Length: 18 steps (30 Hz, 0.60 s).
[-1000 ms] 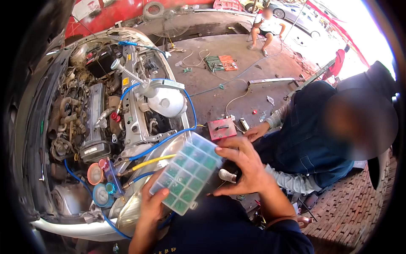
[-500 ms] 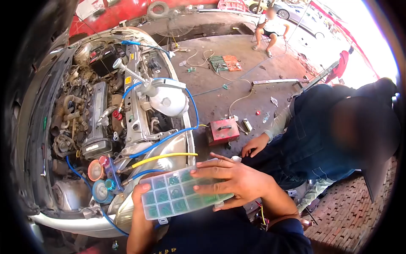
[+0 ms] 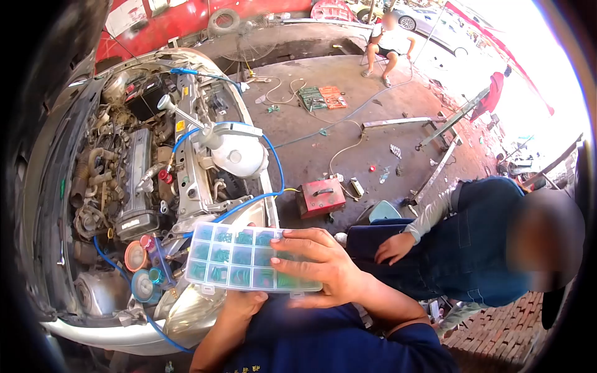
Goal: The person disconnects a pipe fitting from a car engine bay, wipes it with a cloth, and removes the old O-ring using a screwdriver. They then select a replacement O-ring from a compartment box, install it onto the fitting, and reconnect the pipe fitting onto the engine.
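Note:
A clear plastic compartment box [image 3: 217, 255], its lid closed over small green rings, is held in front of my chest. From below, my left hand [image 3: 244, 304] grips its underside, with most fingers hidden by the box. My right hand [image 3: 329, 264] holds the right end, fingers lying across the lid and over some compartments. Just left of the box, a gauge set with an orange-red gauge [image 3: 137, 255] and a blue gauge [image 3: 148, 285] rests at the front of the car's engine bay. A blue hose [image 3: 283, 168] loops above the box.
A white bottle with a metal handle [image 3: 239, 155] stands on the car front, beside the exposed engine [image 3: 135, 180]. On the ground are a red metal box [image 3: 322, 198] and an opened tool case [image 3: 321, 97]. A co-worker [image 3: 479, 236] crouches at right; another person [image 3: 388, 46] sits farther back.
The compartment box has shifted left and up and tilted level. My left hand has gone from its left end to underneath. The co-worker at right has moved lower in view.

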Each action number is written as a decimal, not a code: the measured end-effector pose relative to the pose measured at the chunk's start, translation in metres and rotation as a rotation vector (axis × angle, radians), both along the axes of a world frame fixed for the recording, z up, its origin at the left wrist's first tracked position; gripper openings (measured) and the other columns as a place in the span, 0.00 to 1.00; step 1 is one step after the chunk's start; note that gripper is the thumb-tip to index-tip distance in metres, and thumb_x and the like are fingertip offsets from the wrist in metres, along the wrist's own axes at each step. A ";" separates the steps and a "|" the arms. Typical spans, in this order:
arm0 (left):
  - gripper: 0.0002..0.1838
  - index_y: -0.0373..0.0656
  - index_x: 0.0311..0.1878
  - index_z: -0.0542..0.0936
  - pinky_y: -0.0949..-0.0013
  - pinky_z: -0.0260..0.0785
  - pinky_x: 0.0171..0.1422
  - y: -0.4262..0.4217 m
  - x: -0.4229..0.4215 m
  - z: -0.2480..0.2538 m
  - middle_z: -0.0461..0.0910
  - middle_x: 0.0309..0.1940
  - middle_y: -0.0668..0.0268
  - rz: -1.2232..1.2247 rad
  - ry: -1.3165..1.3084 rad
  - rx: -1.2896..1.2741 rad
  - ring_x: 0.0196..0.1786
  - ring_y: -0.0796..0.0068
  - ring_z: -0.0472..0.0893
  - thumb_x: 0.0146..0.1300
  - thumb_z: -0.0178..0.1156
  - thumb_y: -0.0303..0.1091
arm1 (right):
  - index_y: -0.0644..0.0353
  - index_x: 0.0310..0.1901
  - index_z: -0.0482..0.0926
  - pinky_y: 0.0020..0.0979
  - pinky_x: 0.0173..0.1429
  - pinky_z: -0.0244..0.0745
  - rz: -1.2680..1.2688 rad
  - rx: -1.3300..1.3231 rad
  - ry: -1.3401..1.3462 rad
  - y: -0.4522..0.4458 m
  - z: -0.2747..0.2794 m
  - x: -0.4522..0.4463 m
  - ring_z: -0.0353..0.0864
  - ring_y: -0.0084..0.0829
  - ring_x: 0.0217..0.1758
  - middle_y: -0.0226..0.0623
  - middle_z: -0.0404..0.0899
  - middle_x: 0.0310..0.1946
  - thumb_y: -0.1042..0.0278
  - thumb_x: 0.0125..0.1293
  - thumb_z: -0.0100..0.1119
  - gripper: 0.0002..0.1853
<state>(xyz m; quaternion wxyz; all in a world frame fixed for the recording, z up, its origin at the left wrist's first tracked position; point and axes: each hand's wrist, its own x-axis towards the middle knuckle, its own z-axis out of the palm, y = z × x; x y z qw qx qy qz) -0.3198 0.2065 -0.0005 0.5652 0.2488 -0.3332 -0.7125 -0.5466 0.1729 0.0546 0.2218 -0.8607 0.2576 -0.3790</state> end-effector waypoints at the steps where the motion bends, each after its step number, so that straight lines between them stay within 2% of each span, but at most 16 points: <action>1: 0.75 0.45 0.90 0.49 0.47 0.60 0.89 -0.001 -0.001 -0.002 0.64 0.84 0.54 -0.023 0.006 0.003 0.86 0.55 0.65 0.48 0.91 0.52 | 0.49 0.72 0.83 0.53 0.76 0.70 -0.001 0.028 0.001 0.000 0.001 -0.003 0.75 0.50 0.78 0.39 0.77 0.76 0.43 0.59 0.81 0.40; 5: 0.71 0.45 0.89 0.53 0.45 0.66 0.86 -0.008 -0.012 -0.022 0.66 0.84 0.58 -0.054 0.073 -0.047 0.84 0.55 0.68 0.49 0.91 0.49 | 0.53 0.70 0.85 0.54 0.75 0.72 0.012 0.029 0.037 0.002 0.002 -0.014 0.75 0.54 0.77 0.44 0.79 0.74 0.40 0.58 0.81 0.41; 6: 0.70 0.45 0.89 0.54 0.45 0.66 0.85 -0.012 -0.013 -0.029 0.67 0.83 0.58 -0.130 0.130 0.123 0.83 0.55 0.69 0.50 0.90 0.49 | 0.53 0.69 0.85 0.54 0.76 0.71 -0.010 0.058 0.059 0.002 0.006 -0.017 0.75 0.53 0.77 0.43 0.79 0.74 0.41 0.59 0.81 0.39; 8: 0.67 0.45 0.88 0.57 0.45 0.66 0.85 -0.013 -0.011 -0.045 0.70 0.81 0.58 -0.137 0.089 0.092 0.82 0.56 0.71 0.51 0.90 0.50 | 0.56 0.68 0.86 0.53 0.76 0.71 0.001 0.116 0.030 -0.001 0.009 -0.020 0.77 0.54 0.76 0.45 0.80 0.74 0.40 0.61 0.79 0.38; 9: 0.66 0.44 0.88 0.58 0.46 0.66 0.85 -0.012 -0.011 -0.055 0.71 0.80 0.59 -0.113 -0.018 -0.112 0.82 0.57 0.71 0.52 0.89 0.50 | 0.59 0.67 0.87 0.53 0.76 0.71 0.004 0.139 -0.007 -0.002 0.006 -0.023 0.78 0.55 0.74 0.47 0.80 0.73 0.38 0.62 0.78 0.39; 11: 0.65 0.44 0.87 0.60 0.48 0.65 0.84 -0.012 -0.013 -0.066 0.72 0.80 0.60 -0.053 -0.049 -0.156 0.82 0.57 0.71 0.52 0.90 0.49 | 0.66 0.64 0.87 0.50 0.74 0.73 -0.031 0.270 -0.199 -0.001 -0.002 -0.026 0.83 0.54 0.69 0.55 0.83 0.69 0.34 0.67 0.72 0.40; 14: 0.59 0.45 0.85 0.62 0.50 0.67 0.83 -0.007 -0.005 -0.073 0.74 0.78 0.61 -0.180 -0.013 -0.061 0.81 0.60 0.72 0.54 0.88 0.38 | 0.72 0.63 0.86 0.44 0.70 0.77 -0.151 0.440 -0.340 0.004 -0.004 -0.023 0.86 0.51 0.65 0.61 0.86 0.63 0.31 0.73 0.63 0.43; 15: 0.57 0.46 0.85 0.62 0.50 0.67 0.83 -0.003 -0.003 -0.076 0.74 0.77 0.61 -0.206 -0.001 -0.015 0.81 0.61 0.71 0.56 0.86 0.34 | 0.74 0.64 0.85 0.43 0.70 0.76 -0.183 0.473 -0.348 0.004 -0.002 -0.024 0.86 0.50 0.65 0.60 0.86 0.62 0.29 0.75 0.60 0.44; 16: 0.52 0.45 0.86 0.60 0.51 0.68 0.83 0.002 -0.001 -0.078 0.73 0.78 0.61 -0.200 -0.064 -0.024 0.81 0.62 0.71 0.61 0.79 0.26 | 0.74 0.63 0.85 0.43 0.71 0.76 -0.199 0.490 -0.365 0.003 -0.002 -0.025 0.86 0.49 0.65 0.59 0.86 0.62 0.29 0.77 0.58 0.44; 17: 0.52 0.45 0.86 0.60 0.51 0.68 0.83 0.002 -0.004 -0.080 0.73 0.78 0.61 -0.211 -0.062 -0.019 0.81 0.62 0.71 0.61 0.79 0.26 | 0.75 0.63 0.85 0.42 0.71 0.76 -0.216 0.507 -0.384 0.001 -0.004 -0.027 0.86 0.48 0.66 0.58 0.87 0.61 0.28 0.78 0.56 0.45; 18: 0.51 0.44 0.86 0.59 0.51 0.69 0.83 0.000 -0.009 -0.080 0.71 0.79 0.61 -0.195 0.014 -0.006 0.81 0.63 0.71 0.63 0.76 0.24 | 0.75 0.63 0.84 0.39 0.69 0.76 -0.249 0.561 -0.416 0.002 -0.007 -0.029 0.86 0.42 0.63 0.53 0.88 0.57 0.27 0.80 0.53 0.46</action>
